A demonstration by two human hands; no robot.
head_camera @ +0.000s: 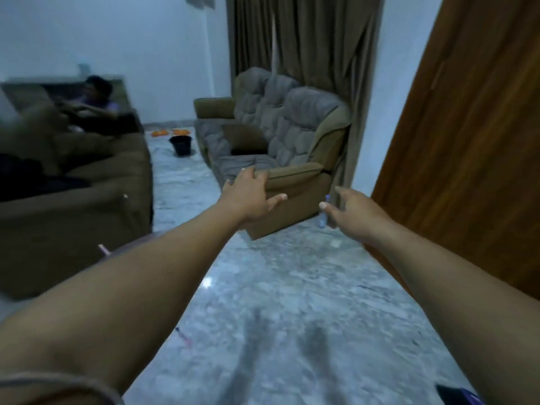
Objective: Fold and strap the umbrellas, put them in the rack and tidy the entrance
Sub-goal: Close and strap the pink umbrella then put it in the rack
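Both my arms stretch forward over the marble floor [277, 287]. My left hand [248, 197] is spread with relaxed fingers in front of the armchair's arm and holds nothing. My right hand [353, 211] is likewise empty, fingers loosely extended near a small plastic bottle [322, 219] standing on the floor. A dark and purple object [455, 394] shows at the bottom right edge; what it is I cannot tell. No umbrella or rack is plainly visible.
A brown and grey armchair [277, 147] stands ahead by brown curtains [306, 39]. A brown sofa [73, 194] at the left has a person [96, 100] on it. A black bucket [181, 145] and orange items [169, 132] lie beyond. A wooden door [473, 141] stands at the right.
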